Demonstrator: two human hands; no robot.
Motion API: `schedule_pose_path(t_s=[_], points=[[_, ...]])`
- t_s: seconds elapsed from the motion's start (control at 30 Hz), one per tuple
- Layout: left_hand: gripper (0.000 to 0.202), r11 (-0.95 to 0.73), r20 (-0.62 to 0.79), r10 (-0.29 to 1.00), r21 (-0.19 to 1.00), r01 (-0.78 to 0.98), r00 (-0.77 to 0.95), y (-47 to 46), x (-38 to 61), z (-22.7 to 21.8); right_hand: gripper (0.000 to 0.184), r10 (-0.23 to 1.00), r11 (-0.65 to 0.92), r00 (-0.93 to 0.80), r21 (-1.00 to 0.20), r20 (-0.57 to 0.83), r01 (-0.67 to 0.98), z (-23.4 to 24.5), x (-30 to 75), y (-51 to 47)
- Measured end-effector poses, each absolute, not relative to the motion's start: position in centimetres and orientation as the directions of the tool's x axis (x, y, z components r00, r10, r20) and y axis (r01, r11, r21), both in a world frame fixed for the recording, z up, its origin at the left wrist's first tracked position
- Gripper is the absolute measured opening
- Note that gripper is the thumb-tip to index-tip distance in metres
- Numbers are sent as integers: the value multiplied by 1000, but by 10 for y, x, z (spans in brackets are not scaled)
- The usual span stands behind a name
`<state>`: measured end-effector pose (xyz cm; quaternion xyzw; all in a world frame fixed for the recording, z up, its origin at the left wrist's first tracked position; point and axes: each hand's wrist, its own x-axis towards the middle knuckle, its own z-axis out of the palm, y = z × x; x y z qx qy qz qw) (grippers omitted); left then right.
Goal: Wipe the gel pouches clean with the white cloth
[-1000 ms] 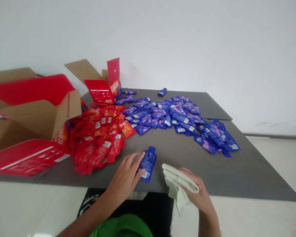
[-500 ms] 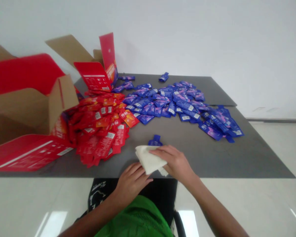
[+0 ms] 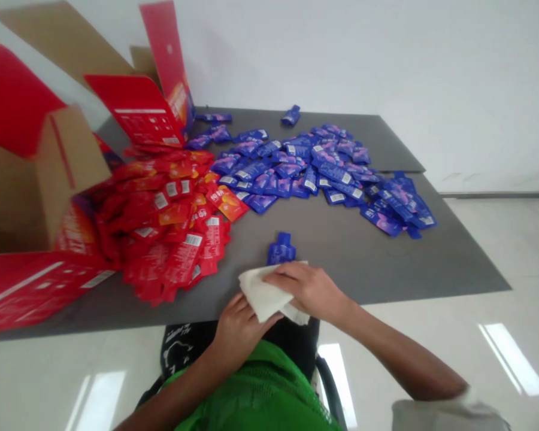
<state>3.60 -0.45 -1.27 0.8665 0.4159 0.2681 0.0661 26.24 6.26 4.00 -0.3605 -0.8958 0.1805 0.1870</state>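
Open cardboard box with red flaps at the left end of the desk, red sachets spilling beside it. Left hand and right hand at the front edge, fingers pressed together on a pale cloth. Blue sachet just beyond, partly behind the cloth; blue sachet pile further back, right.

Carton at the table's left, sachet pile beside it, second pile rightward, lone sachet partly under a cloth
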Motion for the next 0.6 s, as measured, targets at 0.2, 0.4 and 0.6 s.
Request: schedule_pose_path(t_s=[0.2, 0.4, 0.6], points=[[28, -703, 433, 707, 335, 628, 560, 0, 36, -7, 49, 861, 496, -499, -379, 97, 781, 42, 276, 112], [19, -679, 463, 727, 369, 635, 507, -2, 37, -11, 46, 759, 632, -620, -457, 200, 626, 50, 271, 71], [23, -693, 454, 715, 363, 623, 531, 0, 37, -7, 50, 818, 535, -571, -464, 75, 706, 38, 269, 95]])
